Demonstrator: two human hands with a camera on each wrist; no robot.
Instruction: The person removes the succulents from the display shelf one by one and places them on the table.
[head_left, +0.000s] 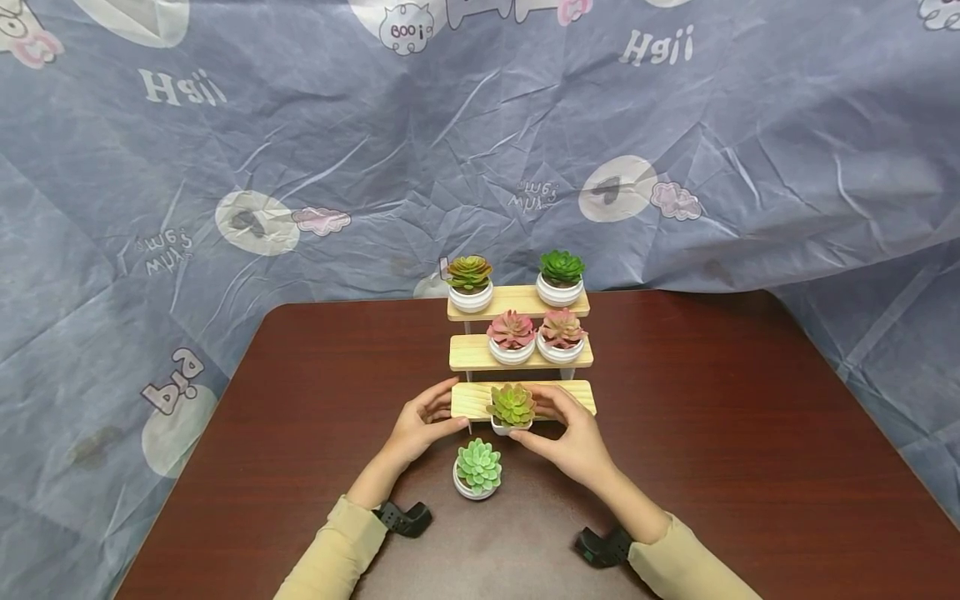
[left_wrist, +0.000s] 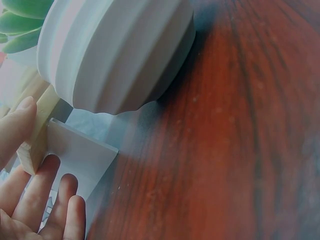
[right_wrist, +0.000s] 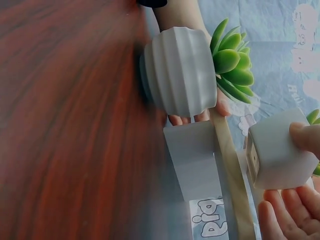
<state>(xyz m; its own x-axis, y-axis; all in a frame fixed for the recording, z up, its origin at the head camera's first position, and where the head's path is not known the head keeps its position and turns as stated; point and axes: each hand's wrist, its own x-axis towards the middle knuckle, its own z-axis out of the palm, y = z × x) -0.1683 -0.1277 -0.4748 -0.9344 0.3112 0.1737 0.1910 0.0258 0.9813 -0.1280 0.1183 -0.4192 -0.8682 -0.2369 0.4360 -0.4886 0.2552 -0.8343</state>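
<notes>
My right hand (head_left: 573, 442) pinches a small white pot with a yellow-green succulent (head_left: 513, 405), thumb at the near side and fingers at the far side. In the right wrist view this smooth white pot (right_wrist: 277, 150) is held close over the lowest board of the wooden tiered stand (head_left: 471, 402). My left hand (head_left: 412, 429) grips the left end of that board, thumb on top and fingers beneath, as the left wrist view shows. A pale green succulent in a ribbed white pot (head_left: 478, 468) stands on the table in front of the stand, between my hands.
On the top board sit a brownish-green succulent (head_left: 469, 283) and a dark green one (head_left: 561, 277). Two pink succulents, a left one (head_left: 512, 336) and a right one (head_left: 561, 335), share the middle board. Behind the dark red table (head_left: 720, 433) hangs a printed grey-blue cloth (head_left: 420, 142).
</notes>
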